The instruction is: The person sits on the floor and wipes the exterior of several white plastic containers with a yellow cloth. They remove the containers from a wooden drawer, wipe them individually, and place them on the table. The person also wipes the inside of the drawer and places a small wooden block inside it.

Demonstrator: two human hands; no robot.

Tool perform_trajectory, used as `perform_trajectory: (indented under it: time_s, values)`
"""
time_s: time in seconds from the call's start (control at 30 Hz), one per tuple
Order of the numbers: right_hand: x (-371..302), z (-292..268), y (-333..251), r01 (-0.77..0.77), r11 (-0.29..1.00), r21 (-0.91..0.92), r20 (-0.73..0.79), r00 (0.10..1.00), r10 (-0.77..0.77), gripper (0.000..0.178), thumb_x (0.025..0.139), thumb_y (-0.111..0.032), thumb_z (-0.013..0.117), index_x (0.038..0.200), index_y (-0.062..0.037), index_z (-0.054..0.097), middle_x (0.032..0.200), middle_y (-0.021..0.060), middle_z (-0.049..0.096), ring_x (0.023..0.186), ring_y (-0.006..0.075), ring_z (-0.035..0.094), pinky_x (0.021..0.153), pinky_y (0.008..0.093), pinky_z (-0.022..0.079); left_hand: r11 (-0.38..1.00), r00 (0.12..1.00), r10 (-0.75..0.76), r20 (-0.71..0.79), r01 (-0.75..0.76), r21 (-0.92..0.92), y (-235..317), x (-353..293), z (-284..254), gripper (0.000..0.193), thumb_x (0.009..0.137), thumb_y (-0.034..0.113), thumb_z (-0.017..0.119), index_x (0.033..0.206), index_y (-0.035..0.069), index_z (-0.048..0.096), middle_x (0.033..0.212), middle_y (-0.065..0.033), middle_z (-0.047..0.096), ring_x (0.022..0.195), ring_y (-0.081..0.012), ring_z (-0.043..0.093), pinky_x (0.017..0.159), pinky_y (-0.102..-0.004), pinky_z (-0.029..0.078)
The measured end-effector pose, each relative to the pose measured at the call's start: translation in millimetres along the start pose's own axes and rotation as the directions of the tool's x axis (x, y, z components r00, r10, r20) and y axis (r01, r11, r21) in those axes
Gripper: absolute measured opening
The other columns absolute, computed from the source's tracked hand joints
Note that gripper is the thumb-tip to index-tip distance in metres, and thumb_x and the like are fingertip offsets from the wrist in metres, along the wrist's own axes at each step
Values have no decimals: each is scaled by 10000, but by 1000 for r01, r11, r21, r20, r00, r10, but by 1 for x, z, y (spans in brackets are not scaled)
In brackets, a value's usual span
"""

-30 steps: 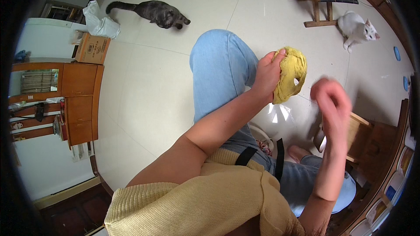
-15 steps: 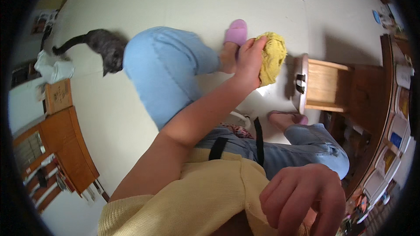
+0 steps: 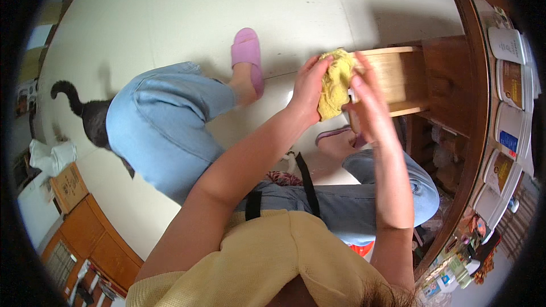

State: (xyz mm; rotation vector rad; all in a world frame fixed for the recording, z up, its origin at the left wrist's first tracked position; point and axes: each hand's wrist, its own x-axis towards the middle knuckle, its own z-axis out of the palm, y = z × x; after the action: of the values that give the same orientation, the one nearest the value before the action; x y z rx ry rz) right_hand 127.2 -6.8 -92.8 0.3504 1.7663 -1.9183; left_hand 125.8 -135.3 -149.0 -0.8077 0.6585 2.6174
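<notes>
My left hand (image 3: pixel 307 91) is closed round a crumpled yellow cloth (image 3: pixel 334 92) held out in front of me. My right hand (image 3: pixel 371 105), slightly blurred, reaches up to the cloth's right side with fingers stretched and apart. I cannot tell whether it touches the cloth. Just beyond the right hand is a pulled-out wooden drawer (image 3: pixel 392 77); its front is mostly hidden behind my hands and the cloth.
The drawer belongs to a dark wooden cabinet (image 3: pixel 455 85) on the right, with several white-lidded containers (image 3: pixel 506 82) along its top. A dark grey cat (image 3: pixel 94 119) is by my left knee. A cardboard box (image 3: pixel 69 187) stands at the left.
My right hand has come up from the lower right to beside the cloth. The left hand still grips the cloth, nearer the drawer in view. The view has shifted.
</notes>
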Motion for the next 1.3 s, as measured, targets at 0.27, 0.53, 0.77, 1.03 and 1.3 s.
perform_trajectory:
  time_s: [0.27,0.53,0.77,1.03,1.3]
  values:
    - [61,-87,61,110,910,-400,-368,890,-269,428,952,-120,593,1349,0,487,1208,148,626,1048,238,627,911,320,507,725,978,-9,209,-137,675,-18,52,-10,380,965,246,587,1238,-16,570,1170,-80,626,999,-156,622,908,-299,485]
    - [135,-139,63,-67,553,-831,-499,530,-686,361,944,-199,553,1266,-37,566,1112,252,651,1009,414,642,856,467,522,825,984,-118,-137,174,537,-33,68,-40,659,973,456,507,1435,9,362,1380,-167,462,1223,-268,480,954,-406,472]
    - [111,-76,113,330,664,-671,-114,839,-533,297,905,-30,530,1158,-118,659,903,175,695,828,309,683,783,376,527,878,975,-220,-42,216,427,-31,73,-49,771,967,519,487,1475,-14,255,1505,-219,290,1334,-320,378,1014,-455,447]
    - [102,-118,111,-109,627,-771,-368,881,-298,430,948,-214,513,1371,-146,478,1069,275,652,1025,406,634,904,470,483,810,949,-289,-122,311,498,-44,64,-44,811,969,338,555,1558,253,4,1525,-147,301,1354,-288,378,955,-530,465]
    - [119,-98,122,-11,341,-940,-14,1000,-7,556,862,-92,517,1399,-235,492,1279,173,591,1151,313,588,963,398,479,773,973,-225,-49,209,599,-47,55,-55,960,920,50,602,1541,299,-86,1429,-199,418,1230,-252,515,849,-428,564]
